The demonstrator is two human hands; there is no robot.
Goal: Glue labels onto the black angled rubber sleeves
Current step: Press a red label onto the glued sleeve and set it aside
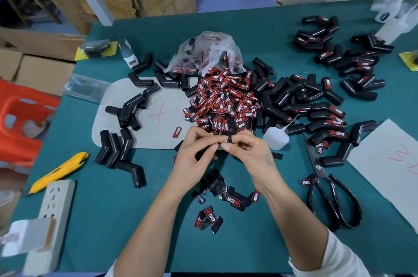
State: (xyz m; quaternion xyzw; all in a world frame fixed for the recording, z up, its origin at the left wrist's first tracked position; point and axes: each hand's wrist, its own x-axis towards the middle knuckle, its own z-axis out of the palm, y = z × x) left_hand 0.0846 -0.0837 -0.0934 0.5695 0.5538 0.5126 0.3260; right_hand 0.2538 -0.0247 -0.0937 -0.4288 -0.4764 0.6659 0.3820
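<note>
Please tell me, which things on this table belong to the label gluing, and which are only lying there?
For the job: label pile, plain sleeves, labelled sleeves, glue bottle, sleeve held in both hands.

Lying about: scissors, yellow knife, power strip, red stool.

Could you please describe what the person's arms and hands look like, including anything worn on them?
Both forearms are bare, with white sleeves pushed up near the elbows. The left hand wears nothing that I can see. The right hand has a thin ring on one finger and a small dark marking, seemingly a tattoo, near the wrist. No gloves or watch show.
</note>
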